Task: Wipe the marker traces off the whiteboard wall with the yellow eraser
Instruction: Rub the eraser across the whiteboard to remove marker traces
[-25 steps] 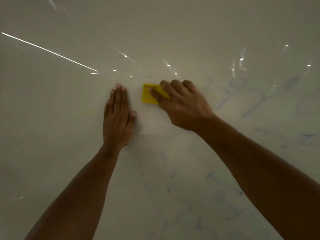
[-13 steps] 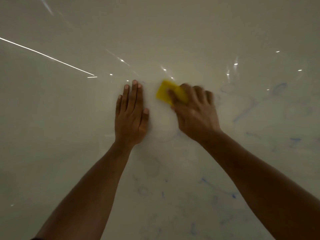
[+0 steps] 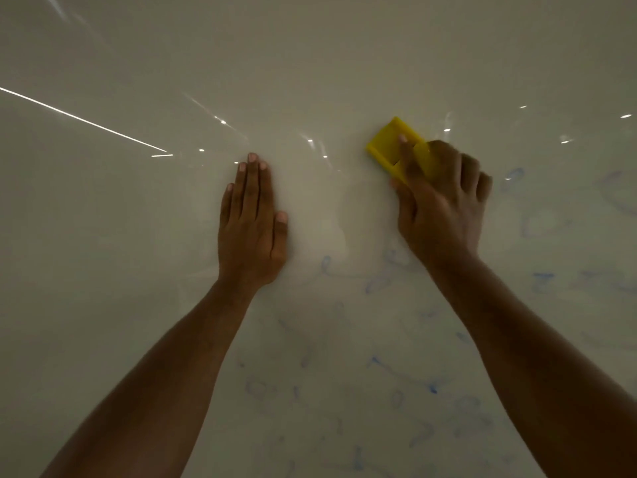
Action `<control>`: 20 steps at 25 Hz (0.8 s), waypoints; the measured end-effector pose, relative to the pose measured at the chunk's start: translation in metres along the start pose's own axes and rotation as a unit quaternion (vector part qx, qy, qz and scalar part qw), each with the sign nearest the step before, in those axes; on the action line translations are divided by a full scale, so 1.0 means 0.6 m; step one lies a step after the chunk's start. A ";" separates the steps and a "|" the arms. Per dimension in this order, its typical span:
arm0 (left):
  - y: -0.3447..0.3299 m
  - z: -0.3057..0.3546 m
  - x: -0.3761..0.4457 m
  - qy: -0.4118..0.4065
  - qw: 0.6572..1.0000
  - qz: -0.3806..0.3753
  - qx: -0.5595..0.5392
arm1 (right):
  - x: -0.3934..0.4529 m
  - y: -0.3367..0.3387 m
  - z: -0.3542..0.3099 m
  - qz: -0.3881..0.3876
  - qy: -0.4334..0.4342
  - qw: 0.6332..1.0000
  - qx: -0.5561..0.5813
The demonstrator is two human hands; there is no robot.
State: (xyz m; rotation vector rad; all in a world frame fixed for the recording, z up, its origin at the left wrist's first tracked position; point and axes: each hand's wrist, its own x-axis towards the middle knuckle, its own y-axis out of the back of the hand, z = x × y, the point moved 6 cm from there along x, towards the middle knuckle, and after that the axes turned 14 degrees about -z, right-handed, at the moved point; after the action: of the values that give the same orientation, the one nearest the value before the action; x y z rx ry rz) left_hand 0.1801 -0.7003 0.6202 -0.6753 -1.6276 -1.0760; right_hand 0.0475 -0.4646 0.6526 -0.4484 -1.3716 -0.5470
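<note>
The glossy whiteboard wall [image 3: 310, 56] fills the whole view. My right hand [image 3: 439, 208] grips the yellow eraser [image 3: 387, 143] and presses it against the wall right of centre; its fingers cover the eraser's lower right part. My left hand [image 3: 253, 219] lies flat on the wall with straight fingers, a hand's width left of the eraser. Faint blue marker traces [image 3: 379, 281] run below and to the right of both hands, down to the bottom edge. The patch of wall between my hands looks wiped pale.
Bright ceiling-light reflections [image 3: 82, 120] streak the upper left of the wall, with small glare spots across the middle. More smudged blue marks [image 3: 537, 225] sit at the far right.
My right hand has slid the eraser away from my left hand, to the right and slightly up. The left hand stays pressed flat on the wall.
</note>
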 end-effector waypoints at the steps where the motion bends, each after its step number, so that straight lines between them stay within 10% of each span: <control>1: 0.001 0.007 0.004 -0.007 1.000 0.001 0.003 | -0.010 -0.007 -0.007 0.002 -0.028 1.000 0.003; 4: 0.003 0.023 0.020 -0.041 0.999 0.000 0.021 | -0.048 -0.016 -0.052 -0.042 0.238 0.968 -0.063; 8: 0.001 0.041 0.034 -0.048 0.998 -0.005 0.030 | -0.027 0.015 0.052 0.001 -0.024 1.000 0.015; 12: 0.001 0.102 0.055 -0.107 0.994 -0.011 0.034 | -0.055 0.012 0.029 -0.042 0.237 0.968 -0.073; 16: -0.004 0.169 0.076 -0.144 0.989 -0.014 0.040 | -0.049 0.037 0.129 -0.011 -0.035 0.999 -0.011; 20: -0.002 0.194 0.088 -0.162 0.985 -0.005 0.050 | -0.067 0.047 0.121 -0.047 0.184 0.979 -0.080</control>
State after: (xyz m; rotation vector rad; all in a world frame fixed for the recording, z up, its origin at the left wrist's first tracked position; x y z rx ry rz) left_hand 0.1110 -0.6010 0.6615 -0.8067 -1.9515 -0.9177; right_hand 0.0026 -0.3947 0.6243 -0.3897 -1.0014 -0.7811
